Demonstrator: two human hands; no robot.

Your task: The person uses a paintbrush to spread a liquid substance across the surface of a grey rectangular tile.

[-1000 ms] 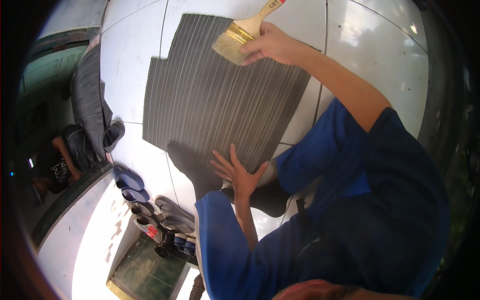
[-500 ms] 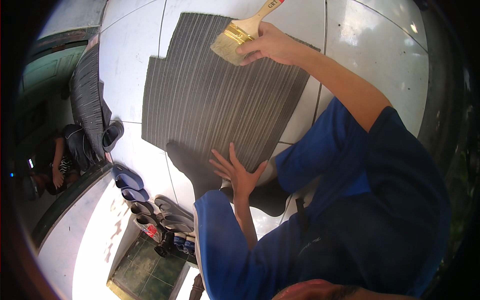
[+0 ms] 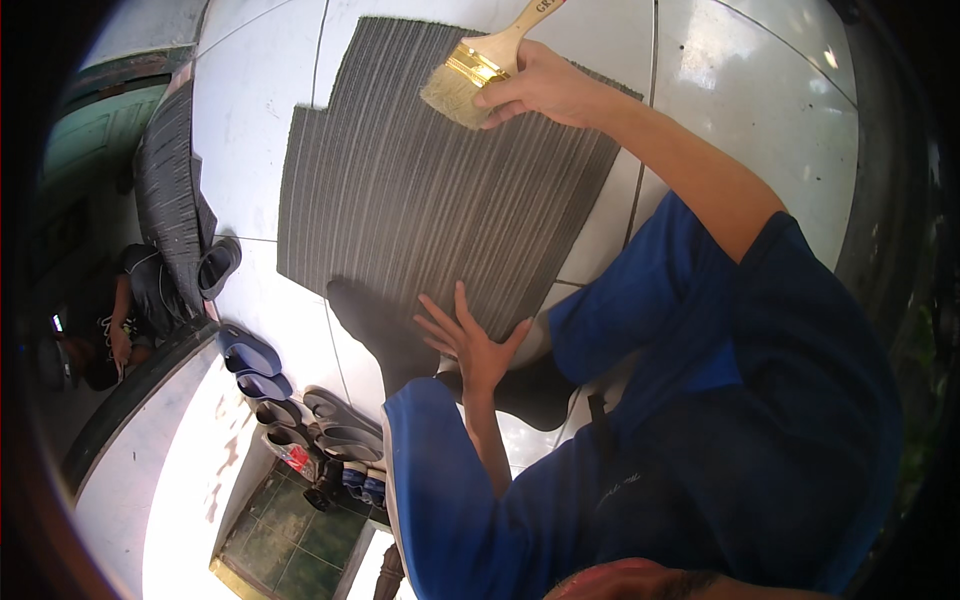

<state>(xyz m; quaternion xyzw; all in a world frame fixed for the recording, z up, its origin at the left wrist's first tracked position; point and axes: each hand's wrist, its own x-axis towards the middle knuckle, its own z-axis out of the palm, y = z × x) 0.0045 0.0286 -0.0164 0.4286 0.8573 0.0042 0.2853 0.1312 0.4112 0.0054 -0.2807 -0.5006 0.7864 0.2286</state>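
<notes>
A grey striped carpet piece (image 3: 430, 190) with a notched far-left corner lies flat on white floor tiles. My right hand (image 3: 545, 88) grips a wide paintbrush (image 3: 480, 65) with a pale wooden handle and a gold-coloured metal band. Its light bristles are over the carpet's far part, pointing toward the near left; whether they touch it I cannot tell. With fingers spread, my left hand (image 3: 475, 350) rests on the carpet's near edge, holding nothing. My dark-socked feet are on either side of that hand, one of them on the carpet's near-left corner.
At the left, a pair of blue slippers (image 3: 252, 362) and several grey and brown sandals (image 3: 340, 425) line the floor. A single dark clog (image 3: 218, 265) lies beside another dark ribbed mat (image 3: 170, 190). Beyond a dark sill, another person (image 3: 120, 330) sits in shadow. Dark green tiles (image 3: 290, 530) lie at lower left.
The view has shifted slightly. My right hand and the brush, and my spread left hand, keep nearly the same places over the carpet. The other person's arm at the left has moved a little.
</notes>
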